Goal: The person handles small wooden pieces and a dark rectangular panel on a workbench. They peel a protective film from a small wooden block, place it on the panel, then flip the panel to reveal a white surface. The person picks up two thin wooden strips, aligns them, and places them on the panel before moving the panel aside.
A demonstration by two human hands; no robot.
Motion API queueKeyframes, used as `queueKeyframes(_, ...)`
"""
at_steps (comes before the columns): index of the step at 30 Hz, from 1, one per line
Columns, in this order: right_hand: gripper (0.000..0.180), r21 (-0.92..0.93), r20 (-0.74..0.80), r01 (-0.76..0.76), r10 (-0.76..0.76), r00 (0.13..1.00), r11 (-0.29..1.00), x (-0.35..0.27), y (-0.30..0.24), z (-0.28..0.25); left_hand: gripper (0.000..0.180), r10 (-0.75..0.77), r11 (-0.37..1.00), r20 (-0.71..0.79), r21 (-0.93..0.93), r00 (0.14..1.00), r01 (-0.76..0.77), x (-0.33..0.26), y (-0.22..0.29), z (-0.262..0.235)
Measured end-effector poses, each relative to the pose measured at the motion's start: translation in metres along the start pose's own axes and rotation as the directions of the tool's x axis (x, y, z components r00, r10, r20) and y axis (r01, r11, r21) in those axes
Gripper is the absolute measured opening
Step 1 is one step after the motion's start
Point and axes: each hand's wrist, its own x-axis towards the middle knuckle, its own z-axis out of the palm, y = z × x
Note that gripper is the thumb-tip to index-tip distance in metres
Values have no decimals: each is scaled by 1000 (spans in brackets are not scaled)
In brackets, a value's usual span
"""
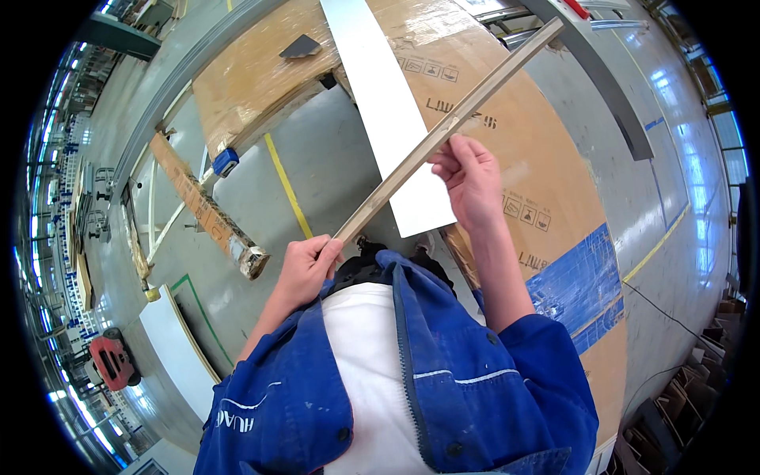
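From the head camera I look down past my blue work jacket point(475, 380) and white shirt point(368, 372) at a long, thin wooden strip point(443, 131) that I hold slanted in front of me. My left hand point(305, 269) is closed in a fist around its near, lower end, just above my chest. My right hand point(469, 178) sits about halfway up the strip, fingers curled and pinching its edge from the right side. The strip runs up and to the right, its far end reaching out over the cardboard and towards a grey metal profile point(609, 79).

Beneath the strip lies a large sheet of brown cardboard point(546, 150) spread on the grey floor point(317, 166), with blue tape point(582, 285) along its right part. A long white panel point(392, 119) lies on the cardboard, crossing under the strip. To my left a narrow cardboard-wrapped bar point(206, 206) lies on the floor beside a yellow floor line point(286, 186). A red machine point(111, 360) stands well apart at the lower left.
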Motion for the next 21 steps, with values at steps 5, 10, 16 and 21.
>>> queueKeyframes(5, 20, 92, -27, 41, -39, 999, 995, -1, -11, -4, 43, -28, 998, -7, -54, 1000, 27, -4, -2, 6)
queueKeyframes(10, 15, 31, -110, 49, -46, 993, 998, -6, 3, -4, 34, -63, 997, 106, -47, 992, 69, -4, 6, 0)
queueKeyframes(16, 14, -76, 20, -143, 145, 989, 987, -34, 43, 36, 24, 15, 964, 98, -264, 995, 11, 32, 60, 2)
queueKeyframes(21, 16, -83, 59, -170, 175, 983, 982, -40, 48, 41, 20, 48, 961, 97, -275, 994, -19, 48, 73, 14)
